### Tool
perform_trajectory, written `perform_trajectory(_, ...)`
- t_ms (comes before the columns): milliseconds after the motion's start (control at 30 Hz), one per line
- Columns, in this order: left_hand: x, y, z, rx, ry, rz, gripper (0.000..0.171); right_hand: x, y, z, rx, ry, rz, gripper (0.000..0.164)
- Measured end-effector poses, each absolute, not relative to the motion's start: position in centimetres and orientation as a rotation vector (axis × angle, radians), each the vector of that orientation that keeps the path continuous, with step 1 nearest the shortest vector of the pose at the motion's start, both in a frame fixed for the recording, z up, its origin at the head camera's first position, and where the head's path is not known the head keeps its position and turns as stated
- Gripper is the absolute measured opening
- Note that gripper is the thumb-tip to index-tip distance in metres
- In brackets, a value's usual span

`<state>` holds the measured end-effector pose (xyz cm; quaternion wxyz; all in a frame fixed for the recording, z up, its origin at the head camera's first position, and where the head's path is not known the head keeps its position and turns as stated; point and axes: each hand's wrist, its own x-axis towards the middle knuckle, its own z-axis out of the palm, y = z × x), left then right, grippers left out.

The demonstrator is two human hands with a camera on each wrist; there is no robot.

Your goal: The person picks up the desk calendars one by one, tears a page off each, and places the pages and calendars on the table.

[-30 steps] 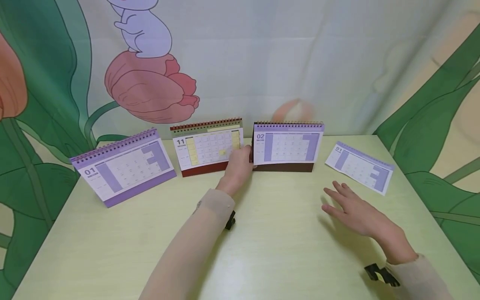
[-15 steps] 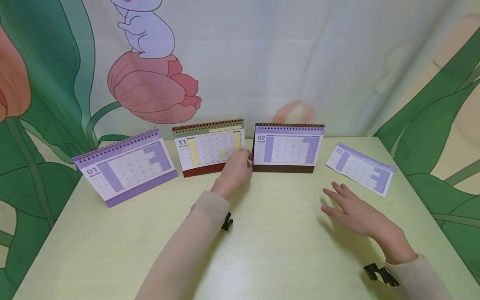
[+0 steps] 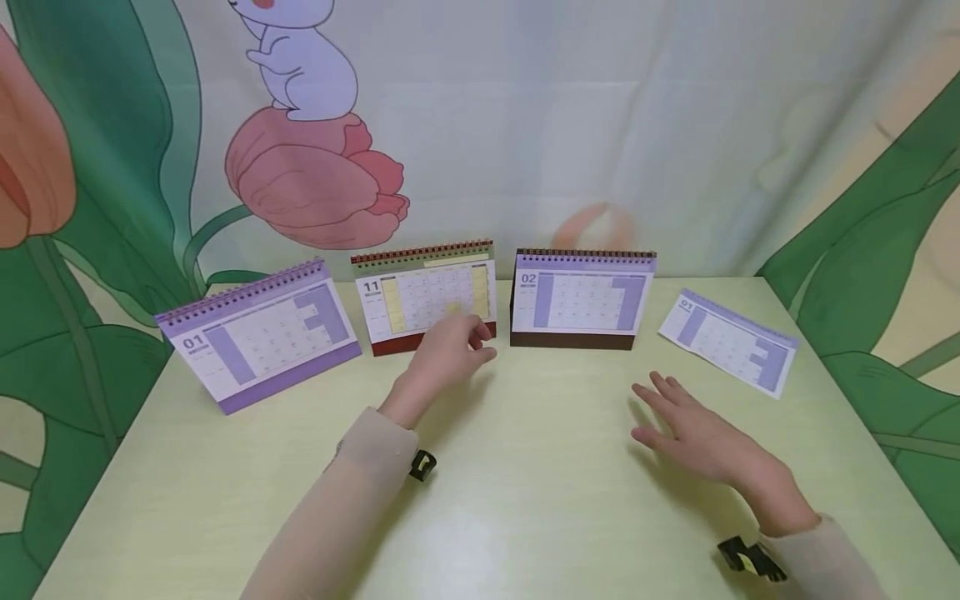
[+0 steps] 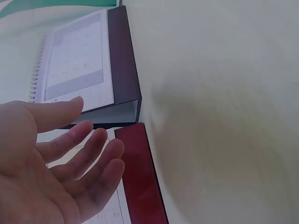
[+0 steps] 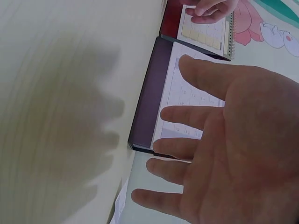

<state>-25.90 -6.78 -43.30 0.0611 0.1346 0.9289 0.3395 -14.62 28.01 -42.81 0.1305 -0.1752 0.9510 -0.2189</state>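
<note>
My left hand (image 3: pixel 442 352) hovers in front of the red-based desk calendar (image 3: pixel 390 308) marked 11, fingers loosely bent and holding nothing. It covers the calendar's lower right part. To the right stands a dark brown-based desk calendar (image 3: pixel 581 302) marked 02, just beyond the left thumb in the left wrist view. My right hand (image 3: pixel 708 440) is held above the table with its fingers spread, below a loose purple calendar page (image 3: pixel 731 343) marked 01. A purple desk calendar (image 3: pixel 266 333) marked 01 stands angled at the far left.
The pale yellow-green table (image 3: pixel 525 500) carries the calendars along its back edge. Behind them hangs a curtain (image 3: pixel 480 150) printed with tulips and a white rabbit.
My left hand has come away from the left side of the 02 calendar, moving left and toward me. The right hand stays almost in place, and the calendars still stand as before.
</note>
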Motion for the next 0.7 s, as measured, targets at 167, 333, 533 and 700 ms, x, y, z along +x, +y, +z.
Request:
perform_trajectory(167,-24.6,-8.3,-43.4,0.431,2.775,1.067,0.025,-14.7,27.5,-43.0,-0.546,2.784,-0.612,0.071)
perform_trajectory(333,-23.4,-10.5,-43.9,0.424,2.76,1.15,0.023,-15.1,26.7,-42.9,-0.572,2.83,-0.597,0.065)
perform_trajectory(533,-22.6,-13.2,-44.1,0.388,2.75,1.243,0.024,-15.8,26.3,-43.1,-0.605,2.918,-0.563,0.055)
perform_trajectory(700,-22.5,-14.8,-44.1,0.352,2.718,1.299,0.024,-16.3,25.9,-43.4,-0.63,2.964,-0.579,0.051)
